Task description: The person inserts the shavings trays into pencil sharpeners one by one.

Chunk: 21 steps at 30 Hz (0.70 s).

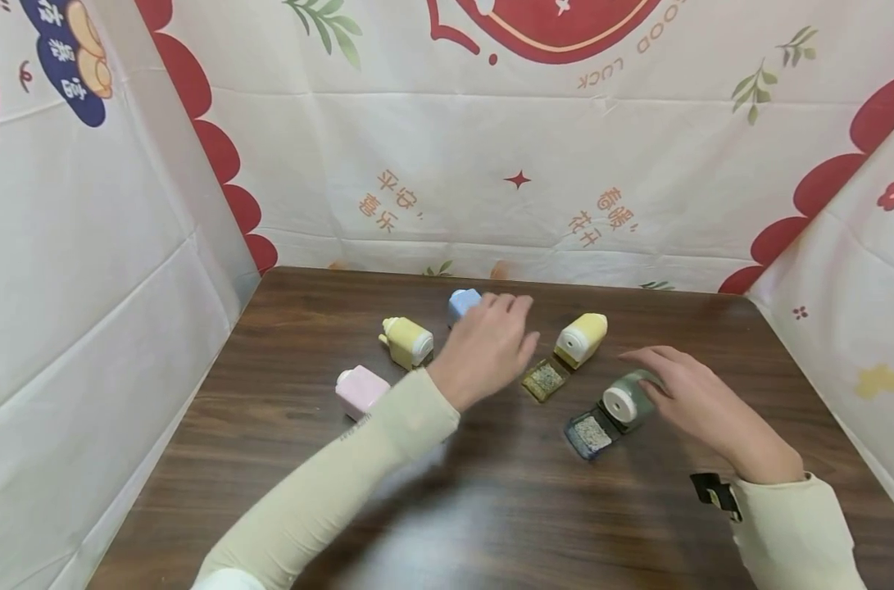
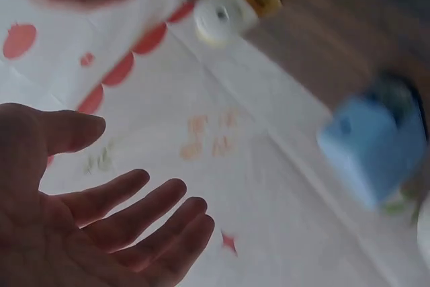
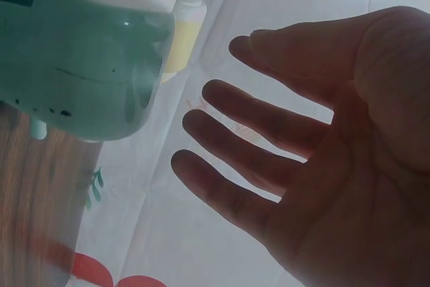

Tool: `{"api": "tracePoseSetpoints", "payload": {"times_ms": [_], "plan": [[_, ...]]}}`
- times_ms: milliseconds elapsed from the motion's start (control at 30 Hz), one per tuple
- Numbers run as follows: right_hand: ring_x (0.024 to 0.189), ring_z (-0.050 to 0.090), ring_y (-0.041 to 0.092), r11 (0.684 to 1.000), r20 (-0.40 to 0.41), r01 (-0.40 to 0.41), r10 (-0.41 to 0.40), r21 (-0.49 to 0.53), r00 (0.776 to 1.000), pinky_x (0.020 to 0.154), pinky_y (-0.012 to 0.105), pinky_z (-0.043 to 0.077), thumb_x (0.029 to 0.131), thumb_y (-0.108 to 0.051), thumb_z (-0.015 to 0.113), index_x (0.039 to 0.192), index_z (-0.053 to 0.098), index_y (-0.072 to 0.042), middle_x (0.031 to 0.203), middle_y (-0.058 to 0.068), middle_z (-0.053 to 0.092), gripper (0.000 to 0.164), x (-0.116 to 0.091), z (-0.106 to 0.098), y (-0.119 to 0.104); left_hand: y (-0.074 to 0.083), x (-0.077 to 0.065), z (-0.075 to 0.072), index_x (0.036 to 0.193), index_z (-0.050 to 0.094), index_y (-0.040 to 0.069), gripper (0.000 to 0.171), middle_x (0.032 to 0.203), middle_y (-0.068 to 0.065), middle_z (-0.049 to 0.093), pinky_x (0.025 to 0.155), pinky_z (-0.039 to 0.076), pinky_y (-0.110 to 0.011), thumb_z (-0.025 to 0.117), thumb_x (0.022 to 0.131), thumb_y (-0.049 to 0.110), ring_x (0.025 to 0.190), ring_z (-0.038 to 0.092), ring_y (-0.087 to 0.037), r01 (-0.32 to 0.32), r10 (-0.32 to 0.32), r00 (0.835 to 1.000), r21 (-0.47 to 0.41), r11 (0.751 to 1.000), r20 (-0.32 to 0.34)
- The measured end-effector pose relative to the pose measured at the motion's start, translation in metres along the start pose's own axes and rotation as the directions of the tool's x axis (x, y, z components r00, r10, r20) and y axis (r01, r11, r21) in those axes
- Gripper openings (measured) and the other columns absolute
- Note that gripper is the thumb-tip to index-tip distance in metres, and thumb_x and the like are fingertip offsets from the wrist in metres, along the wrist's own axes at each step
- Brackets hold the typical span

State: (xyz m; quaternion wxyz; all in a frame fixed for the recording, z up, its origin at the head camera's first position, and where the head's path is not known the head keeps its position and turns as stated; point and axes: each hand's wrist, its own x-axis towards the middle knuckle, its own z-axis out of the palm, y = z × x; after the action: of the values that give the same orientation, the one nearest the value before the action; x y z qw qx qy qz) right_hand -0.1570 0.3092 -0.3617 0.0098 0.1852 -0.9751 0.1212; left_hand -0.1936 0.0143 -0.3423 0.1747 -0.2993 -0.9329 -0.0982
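My left hand (image 1: pixel 491 348) is over the middle of the table with its fingers extended, holding nothing. Beyond it, partly covered by its fingers in the head view, is a blue pencil sharpener (image 1: pixel 464 303), which also shows blurred in the left wrist view (image 2: pixel 376 139). My right hand (image 1: pixel 701 401) hovers beside a green pencil sharpener (image 1: pixel 633 399), its fingers spread and the palm bare in the right wrist view. This green sharpener has a white round face with a hole, and its see-through tray (image 1: pixel 592 434) lies pulled out in front with greyish bits inside.
A yellow pencil sharpener (image 1: pixel 583 338) stands between the hands, its tray (image 1: pixel 545 379) out and holding bits. Left of my left hand are another yellow sharpener (image 1: pixel 407 341) and a pink one (image 1: pixel 361 390). Printed cloth (image 1: pixel 447 147) hangs around the brown wooden table (image 1: pixel 520 524).
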Motion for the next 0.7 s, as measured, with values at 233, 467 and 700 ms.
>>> {"api": "tracePoseSetpoints", "payload": {"times_ms": [233, 467, 700], "plan": [[0.128, 0.061, 0.054, 1.0, 0.042, 0.004, -0.004, 0.02, 0.999, 0.101, 0.072, 0.05, 0.097, 0.005, 0.067, 0.141, 0.064, 0.003, 0.14, 0.034, 0.062, 0.044, -0.006, 0.0, 0.004, 0.048, -0.017, 0.039, 0.14, 0.064, 0.004, 0.057, 0.127, -0.009, 0.074, 0.091, 0.061, -0.03, 0.067, 0.105, 0.049, 0.11, 0.07, -0.02, -0.024, 0.034, 0.99, -0.076, 0.997, 0.135], [0.125, 0.063, 0.055, 0.997, 0.042, 0.071, -0.072, 0.026, 0.996, 0.098, 0.07, 0.053, 0.085, 0.017, 0.069, 0.138, 0.065, 0.003, 0.139, 0.035, 0.062, 0.055, -0.011, 0.005, 0.011, 0.077, -0.032, 0.077, 0.127, 0.066, 0.01, 0.058, 0.114, 0.0, 0.073, 0.079, 0.061, -0.027, 0.07, 0.099, 0.061, 0.102, 0.069, -0.013, 0.001, 0.015, 0.967, -0.062, 0.998, 0.256], [0.124, 0.063, 0.054, 0.994, 0.05, 0.108, -0.109, 0.028, 0.993, 0.097, 0.069, 0.054, 0.075, 0.02, 0.078, 0.137, 0.066, 0.004, 0.139, 0.034, 0.064, 0.065, -0.012, 0.008, 0.014, 0.098, -0.037, 0.101, 0.118, 0.066, 0.011, 0.062, 0.098, 0.003, 0.065, 0.062, 0.055, -0.024, 0.072, 0.094, 0.068, 0.084, 0.061, -0.007, 0.094, -0.065, 0.95, -0.081, 0.992, 0.306]]}}
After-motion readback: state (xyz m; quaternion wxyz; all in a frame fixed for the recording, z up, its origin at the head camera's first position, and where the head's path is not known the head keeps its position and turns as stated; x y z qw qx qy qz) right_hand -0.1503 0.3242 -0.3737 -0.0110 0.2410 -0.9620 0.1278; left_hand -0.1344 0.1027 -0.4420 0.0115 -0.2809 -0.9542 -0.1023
